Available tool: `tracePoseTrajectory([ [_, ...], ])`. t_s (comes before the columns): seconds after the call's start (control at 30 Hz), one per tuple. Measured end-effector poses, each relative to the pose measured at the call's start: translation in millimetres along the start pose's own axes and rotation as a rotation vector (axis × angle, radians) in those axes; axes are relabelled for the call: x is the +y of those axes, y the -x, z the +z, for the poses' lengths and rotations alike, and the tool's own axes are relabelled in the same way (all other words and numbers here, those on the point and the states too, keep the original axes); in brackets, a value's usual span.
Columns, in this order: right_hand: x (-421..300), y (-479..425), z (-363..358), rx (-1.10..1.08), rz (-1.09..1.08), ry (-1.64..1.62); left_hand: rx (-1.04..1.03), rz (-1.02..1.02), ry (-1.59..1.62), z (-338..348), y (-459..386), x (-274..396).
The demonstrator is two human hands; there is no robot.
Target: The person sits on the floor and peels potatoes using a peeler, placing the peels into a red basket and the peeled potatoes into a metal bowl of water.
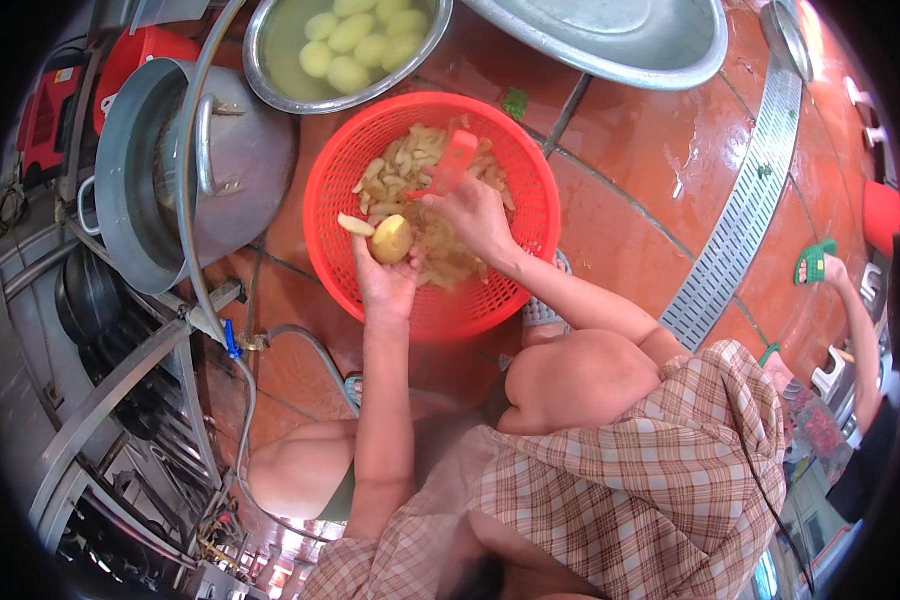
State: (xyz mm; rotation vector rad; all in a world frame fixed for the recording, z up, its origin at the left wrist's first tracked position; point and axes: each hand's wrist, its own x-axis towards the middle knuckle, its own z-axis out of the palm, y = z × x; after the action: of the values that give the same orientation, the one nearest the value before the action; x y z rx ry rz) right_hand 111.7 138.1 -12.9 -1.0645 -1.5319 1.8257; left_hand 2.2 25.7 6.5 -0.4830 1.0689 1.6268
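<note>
My left hand (387, 289) holds a partly cut, peeled potato (391, 241) with its palm up, and a pale potato piece (355, 224) rests by the thumb. A red hand tool, perhaps a peeler (454, 161), is gripped in my right hand (480, 221), just right of the potato. Its working edge is mostly hidden by my fingers. Both hands are over a red plastic colander basket (536, 176), in which many cut potato pieces (405, 161) lie heaped.
Beyond the basket stand a metal basin (259, 90) of whole peeled potatoes in water and a larger metal basin (690, 71). A big aluminium pot (259, 161) and a hose (187, 172) are at left. A drain grate (735, 217) crosses the wet tiles; a person's foot (821, 264) is at right.
</note>
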Motion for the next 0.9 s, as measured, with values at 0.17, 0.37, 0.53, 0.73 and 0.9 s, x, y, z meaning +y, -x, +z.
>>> tracePoseTrajectory([
  [0.17,-25.0,10.6,3.1,-0.222,0.245,-0.515,0.113,0.058,-0.059,0.9,-5.8,-10.0],
  [0.37,-11.7,7.7,2.3,-0.183,0.383,-0.655,-0.085,0.091,-0.150,-4.9,0.2,-14.2],
  [0.53,-36.0,5.4,4.5,-0.109,0.299,-0.583,0.064,0.242,-0.260,9.8,2.2,-13.2],
  [0.73,-25.3,-2.8,3.9,0.011,0.439,-0.595,0.028,0.172,-0.198,-1.3,-3.2,-16.3],
  [0.9,-21.3,3.3,-4.2,-0.074,0.279,-0.509,0.079,0.131,-0.093,13.2,4.3,-7.2],
])
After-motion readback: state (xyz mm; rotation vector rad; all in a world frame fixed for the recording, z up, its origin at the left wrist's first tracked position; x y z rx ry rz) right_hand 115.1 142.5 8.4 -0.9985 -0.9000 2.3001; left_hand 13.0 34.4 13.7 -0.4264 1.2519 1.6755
